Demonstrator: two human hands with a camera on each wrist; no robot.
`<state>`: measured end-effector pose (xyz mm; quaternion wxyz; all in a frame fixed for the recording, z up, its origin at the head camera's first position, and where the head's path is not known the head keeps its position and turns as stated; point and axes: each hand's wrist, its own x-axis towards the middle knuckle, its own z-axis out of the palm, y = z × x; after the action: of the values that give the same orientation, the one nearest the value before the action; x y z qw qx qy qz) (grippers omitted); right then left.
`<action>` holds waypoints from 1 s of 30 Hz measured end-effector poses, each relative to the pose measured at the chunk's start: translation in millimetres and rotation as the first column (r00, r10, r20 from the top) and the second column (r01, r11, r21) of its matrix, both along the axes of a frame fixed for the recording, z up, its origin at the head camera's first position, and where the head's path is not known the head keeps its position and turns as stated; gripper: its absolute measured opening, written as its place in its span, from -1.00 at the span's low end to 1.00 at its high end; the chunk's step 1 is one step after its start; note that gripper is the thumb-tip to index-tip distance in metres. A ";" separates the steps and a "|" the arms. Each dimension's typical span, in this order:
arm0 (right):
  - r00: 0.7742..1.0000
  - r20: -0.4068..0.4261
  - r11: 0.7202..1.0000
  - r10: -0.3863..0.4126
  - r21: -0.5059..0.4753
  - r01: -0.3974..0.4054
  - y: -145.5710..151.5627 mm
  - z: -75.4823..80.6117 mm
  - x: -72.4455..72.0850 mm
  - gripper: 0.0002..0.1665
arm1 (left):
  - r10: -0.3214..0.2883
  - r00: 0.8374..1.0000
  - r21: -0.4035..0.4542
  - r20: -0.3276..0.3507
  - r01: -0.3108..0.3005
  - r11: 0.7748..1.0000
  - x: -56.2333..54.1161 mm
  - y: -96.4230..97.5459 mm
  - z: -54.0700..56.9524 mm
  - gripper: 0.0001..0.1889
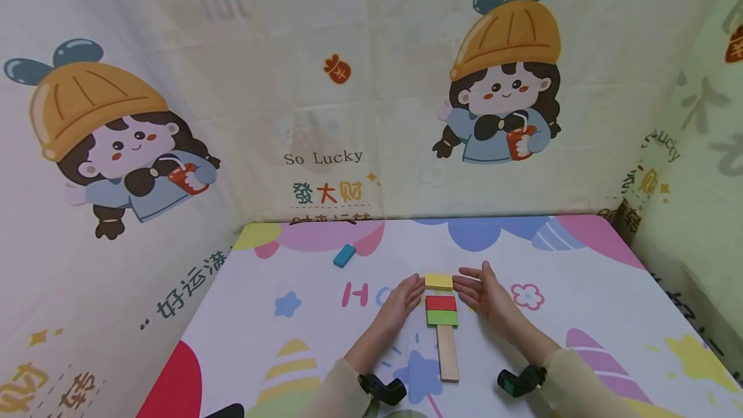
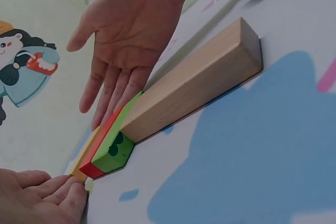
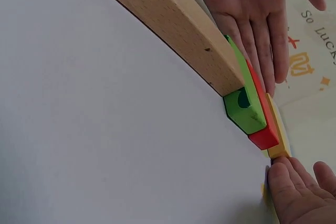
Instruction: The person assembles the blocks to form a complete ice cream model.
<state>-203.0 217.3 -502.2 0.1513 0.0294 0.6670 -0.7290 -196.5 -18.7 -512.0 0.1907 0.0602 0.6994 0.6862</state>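
Observation:
A yellow block (image 1: 438, 282) lies flat between my two hands, with a small gap before the red block (image 1: 441, 303). The red block rests against a green block (image 1: 442, 318), and a long plain wooden block (image 1: 447, 352) runs from the green one toward me. My left hand (image 1: 400, 302) has its straight fingertips at the yellow block's left end. On the other end, the extended fingers of my right hand (image 1: 486, 292) touch or nearly touch it. Both palms face inward. In the left wrist view, the green block (image 2: 115, 148) carries a dark mark.
A blue block (image 1: 344, 255) lies apart toward the back left of the table. The tabletop (image 1: 325, 315) has a colourful printed pattern. Printed cloth (image 1: 395, 115) hangs behind it and at both sides. A dark object (image 1: 229, 411) pokes in at the bottom edge.

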 end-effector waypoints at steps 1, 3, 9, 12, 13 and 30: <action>1.000 0.002 1.000 -0.004 0.002 0.004 -0.3 -0.7 0.5 0.16 | -0.003 1.000 -0.001 -0.004 0.003 1.000 1.2 -0.3 0.3 -0.23; 1.000 -0.001 1.000 -0.011 0.014 0.011 -1.0 -1.8 1.6 0.14 | -0.006 1.000 0.000 -0.007 0.006 1.000 3.8 -0.5 0.7 -0.23; 1.000 -0.027 0.998 -0.016 0.060 0.017 -4.0 -3.1 6.2 0.04 | 0.002 1.000 0.022 -0.006 -0.002 1.000 7.8 -0.6 0.4 -0.21; 0.999 -0.034 0.997 -0.015 0.077 0.018 -4.7 -3.0 8.8 0.04 | -0.003 1.000 0.023 -0.003 0.003 1.000 8.7 -1.1 0.1 -0.20; 0.999 -0.035 0.997 -0.013 0.078 0.016 -4.8 -3.0 9.8 0.04 | -0.003 1.000 0.022 -0.001 0.003 1.000 9.3 -1.1 0.2 -0.20; 0.999 -0.041 0.993 0.029 0.117 -0.024 -8.1 0.8 26.0 -0.01 | -0.042 0.999 -0.056 0.014 0.043 0.998 24.9 -5.0 5.0 -0.23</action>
<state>-176.9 209.1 -501.4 0.1446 0.0136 0.7117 -0.6873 -171.6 -23.6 -506.9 0.2115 0.0653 0.7157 0.6624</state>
